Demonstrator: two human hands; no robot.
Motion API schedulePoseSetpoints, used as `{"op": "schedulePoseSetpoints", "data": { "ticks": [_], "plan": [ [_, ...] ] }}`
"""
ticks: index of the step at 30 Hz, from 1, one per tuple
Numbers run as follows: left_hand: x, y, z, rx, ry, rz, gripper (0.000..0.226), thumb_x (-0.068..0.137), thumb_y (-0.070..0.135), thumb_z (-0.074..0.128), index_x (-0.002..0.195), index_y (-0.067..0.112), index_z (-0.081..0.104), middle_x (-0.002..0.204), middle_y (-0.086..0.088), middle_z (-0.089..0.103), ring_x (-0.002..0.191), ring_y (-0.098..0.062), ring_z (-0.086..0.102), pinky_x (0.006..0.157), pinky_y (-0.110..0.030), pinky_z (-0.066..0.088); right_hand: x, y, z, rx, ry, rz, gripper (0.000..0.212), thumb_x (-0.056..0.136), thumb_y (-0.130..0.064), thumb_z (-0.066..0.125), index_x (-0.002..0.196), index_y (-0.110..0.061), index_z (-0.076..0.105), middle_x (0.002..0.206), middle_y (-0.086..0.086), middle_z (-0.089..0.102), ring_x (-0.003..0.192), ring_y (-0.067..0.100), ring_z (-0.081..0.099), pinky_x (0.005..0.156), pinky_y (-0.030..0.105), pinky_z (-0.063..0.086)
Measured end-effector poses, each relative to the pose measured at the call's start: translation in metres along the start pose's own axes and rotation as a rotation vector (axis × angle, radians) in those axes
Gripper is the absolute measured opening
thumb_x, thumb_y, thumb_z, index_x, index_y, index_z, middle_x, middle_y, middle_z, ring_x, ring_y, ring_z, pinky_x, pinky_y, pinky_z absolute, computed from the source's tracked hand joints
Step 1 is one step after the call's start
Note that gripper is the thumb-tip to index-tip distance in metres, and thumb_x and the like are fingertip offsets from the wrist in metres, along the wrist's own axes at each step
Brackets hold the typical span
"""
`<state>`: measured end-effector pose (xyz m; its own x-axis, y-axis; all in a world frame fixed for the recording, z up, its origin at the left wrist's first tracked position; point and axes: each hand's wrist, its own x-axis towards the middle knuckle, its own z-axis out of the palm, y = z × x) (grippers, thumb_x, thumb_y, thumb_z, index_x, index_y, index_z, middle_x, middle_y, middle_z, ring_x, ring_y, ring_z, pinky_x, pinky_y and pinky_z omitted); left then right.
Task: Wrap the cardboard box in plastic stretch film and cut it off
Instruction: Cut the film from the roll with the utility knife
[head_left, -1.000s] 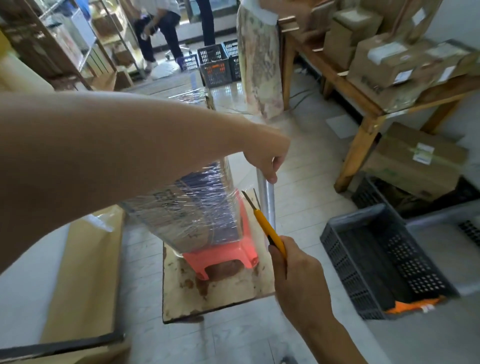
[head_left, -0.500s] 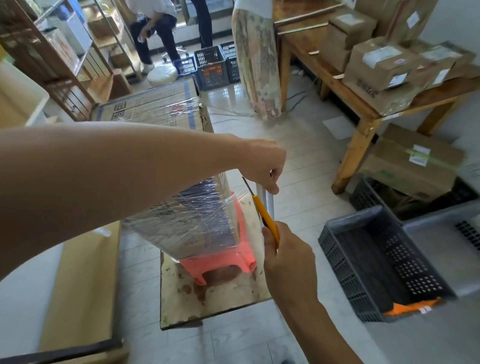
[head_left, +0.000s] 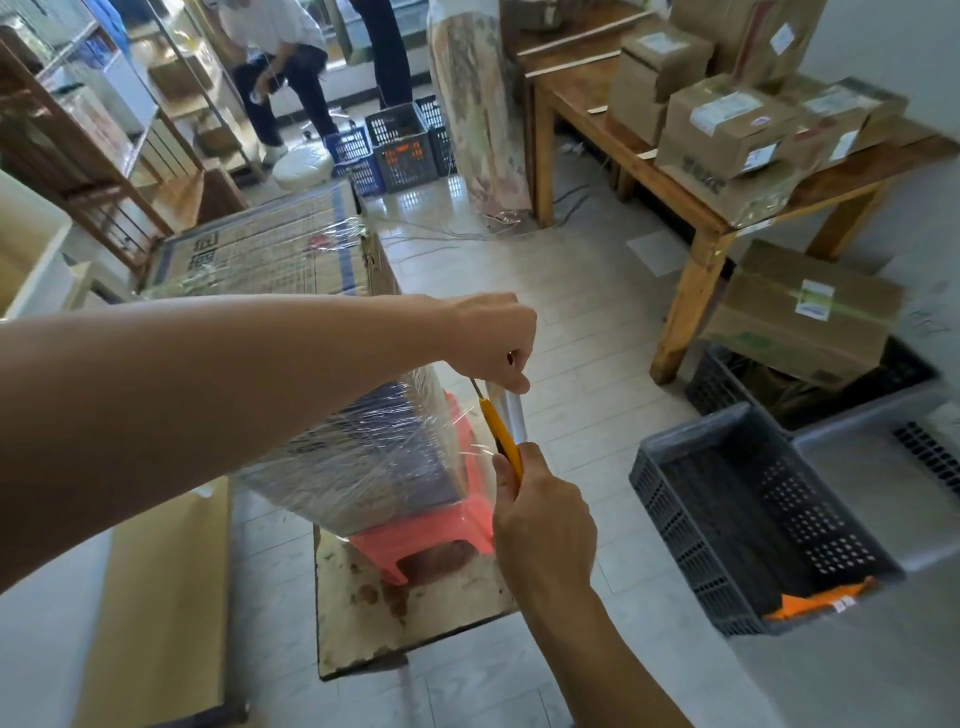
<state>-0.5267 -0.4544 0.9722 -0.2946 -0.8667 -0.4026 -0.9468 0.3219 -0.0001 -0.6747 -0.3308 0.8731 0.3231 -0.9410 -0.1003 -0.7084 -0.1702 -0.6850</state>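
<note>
A tall cardboard box (head_left: 270, 249), its near side covered in clear stretch film (head_left: 374, 447), stands on a pink plastic stool (head_left: 436, 530). To its right a film roll (head_left: 511, 413) stands upright, a sheet of film stretching from it to the box. My left hand (head_left: 493, 338) reaches across the box and pinches the top of the roll. Lower down, my right hand (head_left: 545, 514) grips a yellow utility knife (head_left: 501, 434). The blade points up, its tip just under my left fingers at the film.
The stool sits on a stained board (head_left: 415, 608) on the tiled floor. A grey crate (head_left: 753, 519) lies to the right, a flat cardboard sheet (head_left: 161, 597) to the left. A wooden table (head_left: 696, 208) with parcels stands at the right rear. A person (head_left: 270, 57) crouches by crates at the back.
My right hand has raised the knife, so the blade tip now sits under my left fingers. The view has tilted, so more of the box top shows.
</note>
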Motion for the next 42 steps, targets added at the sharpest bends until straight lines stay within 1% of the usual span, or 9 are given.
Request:
{"op": "schedulePoseSetpoints", "data": {
  "ticks": [4,10,13,17,22,28,32,35,42],
  "plan": [
    [0.002,0.0,0.0,-0.008,-0.003,-0.018,0.037,0.091,0.044,0.065,0.079,0.011,0.077,0.07,0.0,0.072,0.069,-0.017,0.067,0.054,-0.015,0.04,0.01,-0.005,-0.005,-0.065,-0.02,-0.001,0.046,0.1,-0.055,0.027,0.13,-0.026,0.047,0.097,-0.007,0.069,0.082,0.015,0.07,0.076,0.026,0.056],
    [-0.001,-0.003,0.004,0.061,0.042,-0.035,0.04,0.088,0.053,0.065,0.077,0.016,0.076,0.075,0.001,0.074,0.072,-0.017,0.07,0.067,-0.033,0.059,0.004,0.004,-0.011,-0.101,-0.066,-0.018,0.039,0.103,-0.052,0.026,0.125,-0.024,0.043,0.094,-0.004,0.068,0.08,0.017,0.07,0.076,0.033,0.06],
    [0.002,0.001,0.003,0.088,0.093,-0.059,0.039,0.087,0.055,0.065,0.079,0.019,0.076,0.075,0.005,0.073,0.07,-0.017,0.067,0.061,-0.03,0.056,0.019,0.001,-0.004,-0.166,-0.092,-0.004,0.035,0.105,-0.047,0.031,0.123,-0.021,0.046,0.097,0.001,0.069,0.084,0.021,0.069,0.074,0.035,0.057],
    [0.008,-0.001,-0.005,0.081,0.15,-0.069,0.039,0.085,0.055,0.067,0.079,0.018,0.076,0.074,0.005,0.073,0.07,-0.016,0.067,0.051,-0.021,0.043,0.006,0.018,0.006,-0.149,-0.139,0.024,0.039,0.104,-0.049,0.03,0.125,-0.021,0.046,0.093,0.0,0.07,0.079,0.019,0.071,0.072,0.034,0.06],
    [0.009,0.001,-0.003,0.02,0.134,-0.073,0.033,0.084,0.052,0.07,0.081,0.02,0.077,0.075,0.01,0.073,0.073,-0.011,0.066,0.056,-0.021,0.046,0.008,0.033,0.023,-0.146,-0.109,-0.003,0.039,0.104,-0.048,0.032,0.129,-0.02,0.044,0.09,-0.001,0.069,0.074,0.016,0.07,0.068,0.031,0.06],
    [0.007,-0.002,-0.004,-0.039,0.15,-0.089,0.03,0.085,0.048,0.072,0.083,0.019,0.077,0.076,0.008,0.072,0.076,-0.012,0.066,0.057,-0.018,0.043,0.011,0.046,0.046,-0.135,-0.153,0.048,0.029,0.105,-0.031,0.043,0.131,-0.017,0.042,0.088,0.0,0.068,0.068,0.016,0.068,0.063,0.03,0.061],
    [0.004,-0.001,-0.003,-0.06,0.158,-0.091,0.03,0.085,0.047,0.072,0.084,0.018,0.077,0.076,0.007,0.072,0.075,-0.012,0.066,0.063,-0.025,0.051,0.014,0.053,0.057,-0.14,-0.157,0.029,0.028,0.105,-0.028,0.044,0.13,-0.016,0.041,0.084,0.0,0.067,0.063,0.014,0.066,0.058,0.029,0.059],
    [0.004,0.0,-0.003,-0.071,0.159,-0.1,0.03,0.086,0.047,0.072,0.084,0.018,0.077,0.076,0.007,0.071,0.075,-0.013,0.067,0.067,-0.03,0.056,0.026,0.056,0.067,-0.179,-0.18,0.033,0.032,0.102,-0.018,0.048,0.132,-0.014,0.038,0.087,0.004,0.068,0.067,0.017,0.067,0.058,0.029,0.058],
    [0.001,0.003,0.001,-0.093,0.145,-0.108,0.029,0.087,0.042,0.073,0.087,0.012,0.077,0.079,0.001,0.072,0.074,-0.017,0.068,0.07,-0.036,0.059,0.025,0.071,0.081,-0.172,-0.205,0.073,0.036,0.1,-0.019,0.052,0.132,-0.013,0.037,0.094,0.007,0.067,0.075,0.02,0.068,0.06,0.029,0.056]
  ]
}}
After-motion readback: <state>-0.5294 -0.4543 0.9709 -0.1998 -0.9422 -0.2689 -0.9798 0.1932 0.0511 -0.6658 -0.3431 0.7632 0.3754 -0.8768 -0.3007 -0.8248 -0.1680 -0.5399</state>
